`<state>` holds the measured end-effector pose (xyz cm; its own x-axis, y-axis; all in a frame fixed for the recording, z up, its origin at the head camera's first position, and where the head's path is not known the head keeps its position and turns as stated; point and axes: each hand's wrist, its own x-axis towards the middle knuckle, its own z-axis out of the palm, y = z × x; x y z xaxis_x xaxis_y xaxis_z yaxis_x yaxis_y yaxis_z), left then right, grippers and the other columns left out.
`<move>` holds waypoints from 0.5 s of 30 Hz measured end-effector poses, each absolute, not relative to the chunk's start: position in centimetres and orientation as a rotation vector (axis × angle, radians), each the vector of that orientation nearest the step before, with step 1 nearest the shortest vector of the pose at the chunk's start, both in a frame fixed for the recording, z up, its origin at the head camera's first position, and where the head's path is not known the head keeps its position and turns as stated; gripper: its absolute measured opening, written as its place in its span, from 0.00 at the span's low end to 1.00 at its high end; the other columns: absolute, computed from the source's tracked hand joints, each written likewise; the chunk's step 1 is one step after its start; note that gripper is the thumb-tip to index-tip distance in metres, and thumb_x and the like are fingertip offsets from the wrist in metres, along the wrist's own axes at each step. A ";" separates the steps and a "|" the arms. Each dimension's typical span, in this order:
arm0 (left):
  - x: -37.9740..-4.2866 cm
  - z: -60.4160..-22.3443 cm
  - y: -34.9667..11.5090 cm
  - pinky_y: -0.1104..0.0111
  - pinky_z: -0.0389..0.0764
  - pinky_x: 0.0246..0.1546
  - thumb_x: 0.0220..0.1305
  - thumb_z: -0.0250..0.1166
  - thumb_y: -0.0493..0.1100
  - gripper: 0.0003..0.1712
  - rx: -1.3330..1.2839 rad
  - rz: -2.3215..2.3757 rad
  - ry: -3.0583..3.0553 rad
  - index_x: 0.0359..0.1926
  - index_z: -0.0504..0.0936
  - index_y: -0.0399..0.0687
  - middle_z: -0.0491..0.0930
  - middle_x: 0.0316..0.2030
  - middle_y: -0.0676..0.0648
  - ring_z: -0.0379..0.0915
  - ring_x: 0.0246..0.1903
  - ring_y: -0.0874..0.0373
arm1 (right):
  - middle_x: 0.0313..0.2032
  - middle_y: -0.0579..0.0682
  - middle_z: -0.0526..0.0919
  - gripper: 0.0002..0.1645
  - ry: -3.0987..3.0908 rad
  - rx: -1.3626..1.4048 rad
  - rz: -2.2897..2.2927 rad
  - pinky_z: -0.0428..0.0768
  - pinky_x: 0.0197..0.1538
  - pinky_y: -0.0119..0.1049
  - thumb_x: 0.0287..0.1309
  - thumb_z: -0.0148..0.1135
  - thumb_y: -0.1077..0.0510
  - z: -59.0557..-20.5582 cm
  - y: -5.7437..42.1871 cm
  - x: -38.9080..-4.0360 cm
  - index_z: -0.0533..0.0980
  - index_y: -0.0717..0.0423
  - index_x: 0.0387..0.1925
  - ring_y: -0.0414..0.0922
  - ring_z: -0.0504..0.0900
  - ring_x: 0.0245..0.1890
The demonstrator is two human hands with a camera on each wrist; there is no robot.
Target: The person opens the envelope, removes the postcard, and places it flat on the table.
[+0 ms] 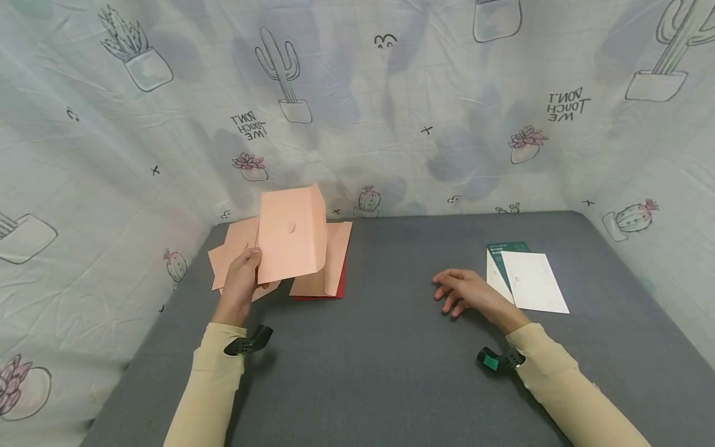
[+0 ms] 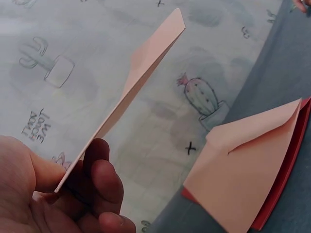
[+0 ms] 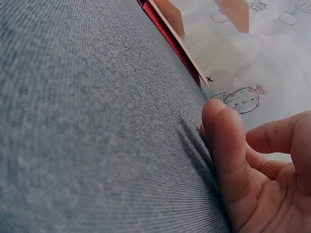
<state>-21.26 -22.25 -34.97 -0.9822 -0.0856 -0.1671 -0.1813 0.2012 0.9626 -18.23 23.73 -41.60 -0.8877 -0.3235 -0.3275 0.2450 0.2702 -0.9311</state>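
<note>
Raised off the table, a pink envelope (image 1: pixel 290 239) with its flap unfolded is pinched at its edge by my left hand (image 1: pixel 244 273), thumb on one side and fingers on the other. In the left wrist view the same envelope (image 2: pixel 121 109) shows nearly edge-on. Behind it more pink envelopes (image 1: pixel 237 239) lie at the left. Just right of them another pink envelope (image 1: pixel 335 248) rests on something red (image 1: pixel 341 285). My right hand (image 1: pixel 466 290) hovers low over the table, fingers loosely bent and holding nothing.
Beside the right hand, a white card (image 1: pixel 536 282) overlaps a green printed card (image 1: pixel 511 248) and another pale sheet (image 1: pixel 494 276). The grey table (image 1: pixel 385 360) meets a hanging cloth (image 1: pixel 357 124) with cactus drawings along its back and sides.
</note>
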 end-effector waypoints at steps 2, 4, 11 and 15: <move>-21.3 -35.0 -22.7 0.68 0.71 0.29 0.81 0.41 0.57 0.28 -0.284 1.933 2.376 0.64 0.66 0.38 0.68 0.32 0.54 0.66 0.24 0.62 | 0.41 0.54 0.82 0.24 2.091 -0.069 -1.653 0.85 0.29 0.39 0.79 0.44 0.52 -41.6 23.7 -18.3 0.71 0.65 0.62 0.42 0.84 0.28; -21.4 -34.9 -23.1 0.67 0.71 0.29 0.81 0.41 0.57 0.28 -0.307 1.945 2.377 0.64 0.67 0.40 0.68 0.33 0.54 0.65 0.25 0.62 | 0.40 0.54 0.82 0.24 2.093 -0.070 -1.651 0.85 0.29 0.39 0.79 0.44 0.52 -41.6 23.7 -18.3 0.71 0.65 0.62 0.42 0.84 0.27; -21.5 -34.7 -24.2 0.69 0.72 0.30 0.81 0.41 0.57 0.25 -0.408 1.962 2.376 0.61 0.68 0.43 0.70 0.33 0.55 0.67 0.26 0.62 | 0.40 0.53 0.82 0.23 2.098 -0.074 -1.647 0.85 0.29 0.39 0.79 0.44 0.53 -41.6 23.6 -18.2 0.71 0.65 0.62 0.42 0.83 0.27; -21.6 -34.5 -24.7 0.69 0.72 0.29 0.81 0.40 0.57 0.27 -0.440 1.969 2.388 0.64 0.67 0.42 0.70 0.35 0.55 0.68 0.27 0.62 | 0.40 0.53 0.82 0.23 2.101 -0.079 -1.641 0.85 0.29 0.39 0.79 0.44 0.53 -41.6 23.6 -18.2 0.71 0.65 0.62 0.42 0.83 0.27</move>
<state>-21.56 -24.75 -34.53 -0.9603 -0.2056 -0.1888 -0.2246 0.1672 0.9600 -18.22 23.62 -41.58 -0.8880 -0.3250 -0.3253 0.2369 0.2830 -0.9294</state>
